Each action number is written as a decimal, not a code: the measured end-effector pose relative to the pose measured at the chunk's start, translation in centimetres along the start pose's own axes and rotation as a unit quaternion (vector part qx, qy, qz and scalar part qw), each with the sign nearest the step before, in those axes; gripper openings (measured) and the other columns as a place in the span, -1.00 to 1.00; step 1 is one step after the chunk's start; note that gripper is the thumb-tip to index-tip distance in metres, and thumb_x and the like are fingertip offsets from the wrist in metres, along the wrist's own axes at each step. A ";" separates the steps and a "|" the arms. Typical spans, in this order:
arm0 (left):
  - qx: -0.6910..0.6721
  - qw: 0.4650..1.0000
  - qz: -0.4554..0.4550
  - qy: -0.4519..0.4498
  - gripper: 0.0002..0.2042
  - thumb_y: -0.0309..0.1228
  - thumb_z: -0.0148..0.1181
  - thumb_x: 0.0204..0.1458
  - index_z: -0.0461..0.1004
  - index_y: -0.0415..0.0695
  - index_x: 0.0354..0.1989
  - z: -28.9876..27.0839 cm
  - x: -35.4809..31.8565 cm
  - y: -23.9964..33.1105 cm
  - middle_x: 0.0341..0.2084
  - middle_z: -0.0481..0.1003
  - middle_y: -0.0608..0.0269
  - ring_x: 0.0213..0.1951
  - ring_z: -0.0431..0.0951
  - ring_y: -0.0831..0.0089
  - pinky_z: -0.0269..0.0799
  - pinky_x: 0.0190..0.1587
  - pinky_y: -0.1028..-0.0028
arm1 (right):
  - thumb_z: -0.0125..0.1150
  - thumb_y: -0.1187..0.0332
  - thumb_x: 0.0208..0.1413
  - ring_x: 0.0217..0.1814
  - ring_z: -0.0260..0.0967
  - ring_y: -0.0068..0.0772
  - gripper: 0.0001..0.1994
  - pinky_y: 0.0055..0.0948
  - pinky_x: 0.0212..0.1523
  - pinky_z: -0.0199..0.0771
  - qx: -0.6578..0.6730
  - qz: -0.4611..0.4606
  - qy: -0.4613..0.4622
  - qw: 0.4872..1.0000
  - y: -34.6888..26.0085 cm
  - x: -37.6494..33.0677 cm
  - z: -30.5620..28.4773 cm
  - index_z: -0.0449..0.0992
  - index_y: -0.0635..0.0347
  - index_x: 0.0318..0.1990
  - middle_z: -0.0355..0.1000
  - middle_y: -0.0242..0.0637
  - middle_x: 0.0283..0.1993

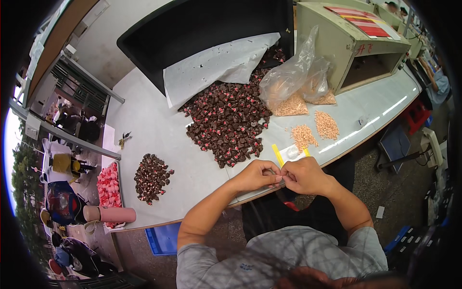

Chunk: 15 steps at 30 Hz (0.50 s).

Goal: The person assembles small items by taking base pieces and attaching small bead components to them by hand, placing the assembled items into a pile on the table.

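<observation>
- Big pale worktable (159,130) curving across the view, black bin (192,29) tipped at the far edge with white paper (216,62) spilling out.
- Main heap of dark brown pieces with pink-red bits (228,123) dumped mid-table, within easy reach; smaller sorted-looking pile (151,177) off to the left.
- Clear plastic bags (296,79) slumped open, tan pellets inside, two little pellet piles (315,131) poured out close by.
- Pink cylinder (109,214) lying at the near-left corner.
- Left hand (257,174) and right hand (303,176) pressed together at the table edge, fingertips pinched narrow on something tiny. Can't tell what, hidden between them.
- Yellow strip (277,155) just beyond the knuckles.
</observation>
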<state>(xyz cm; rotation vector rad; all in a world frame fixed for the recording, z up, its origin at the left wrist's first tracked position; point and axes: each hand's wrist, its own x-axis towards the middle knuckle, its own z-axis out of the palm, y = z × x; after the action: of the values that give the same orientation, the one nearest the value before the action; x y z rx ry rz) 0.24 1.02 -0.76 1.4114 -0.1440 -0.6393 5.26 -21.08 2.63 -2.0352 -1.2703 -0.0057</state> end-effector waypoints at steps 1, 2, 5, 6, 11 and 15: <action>0.015 1.000 0.002 0.002 -0.88 -0.47 0.24 0.18 0.52 -0.26 -0.20 0.1 0.0 0.1 -0.36 0.60 0.23 -0.32 0.58 0.60 0.48 -0.28 0.62 | 0.33 0.47 -0.12 -0.66 0.42 -0.28 -0.90 -0.36 -0.61 0.38 0.000 0.000 0.000 1.000 0.0 0.0 0.0 0.50 0.14 -0.45 0.40 -0.36 -0.68; 0.029 1.000 0.003 0.004 -0.87 -0.46 0.24 0.18 0.51 -0.26 -0.20 0.1 0.0 0.1 -0.37 0.60 0.24 -0.32 0.58 0.61 0.48 -0.28 0.62 | 0.31 0.43 -0.11 -0.63 0.43 -0.20 -0.91 -0.29 -0.57 0.40 0.007 0.014 -0.011 1.000 -0.1 0.0 -0.1 0.50 0.14 -0.45 0.41 -0.30 -0.67; 0.049 0.999 0.001 0.014 -0.87 -0.45 0.24 0.18 0.52 -0.25 -0.20 0.3 -0.2 0.3 -0.37 0.59 0.26 -0.33 0.57 0.62 0.48 -0.28 0.62 | 0.30 0.39 -0.10 -0.60 0.45 -0.13 -0.90 -0.24 -0.53 0.44 0.021 0.038 -0.032 0.999 -0.2 -0.1 -0.2 0.50 0.14 -0.45 0.44 -0.25 -0.64; 0.049 0.999 0.001 0.014 -0.87 -0.45 0.24 0.18 0.52 -0.25 -0.20 0.3 -0.2 0.2 -0.37 0.59 0.26 -0.33 0.57 0.62 0.48 -0.28 0.62 | 0.31 0.38 -0.10 -0.60 0.45 -0.14 -0.90 -0.25 -0.53 0.44 0.027 0.047 -0.043 0.998 -0.2 -0.1 -0.2 0.51 0.13 -0.45 0.45 -0.25 -0.63; 0.025 1.000 0.001 0.012 -0.87 -0.45 0.25 0.17 0.52 -0.25 -0.20 0.1 0.0 -0.1 -0.39 0.58 0.28 -0.35 0.55 0.64 0.49 -0.27 0.62 | 0.34 0.48 -0.12 -0.66 0.43 -0.38 -0.91 -0.44 -0.59 0.39 0.047 0.038 -0.016 0.998 -0.2 0.0 -0.2 0.53 0.16 -0.44 0.41 -0.36 -0.67; 0.040 0.999 0.008 0.013 -0.87 -0.45 0.25 0.17 0.52 -0.25 -0.20 0.2 -0.1 -0.1 -0.39 0.58 0.28 -0.36 0.55 0.64 0.49 -0.28 0.62 | 0.33 0.50 -0.11 -0.66 0.44 -0.39 -0.92 -0.46 -0.60 0.39 0.062 0.043 -0.016 0.997 -0.2 0.0 -0.1 0.53 0.18 -0.44 0.40 -0.35 -0.68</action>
<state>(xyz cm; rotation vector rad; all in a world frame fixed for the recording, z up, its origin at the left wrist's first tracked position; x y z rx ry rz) 0.08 0.92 -0.80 1.4931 -0.1605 -0.6077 5.17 -21.10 2.82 -1.9880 -1.1711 0.1437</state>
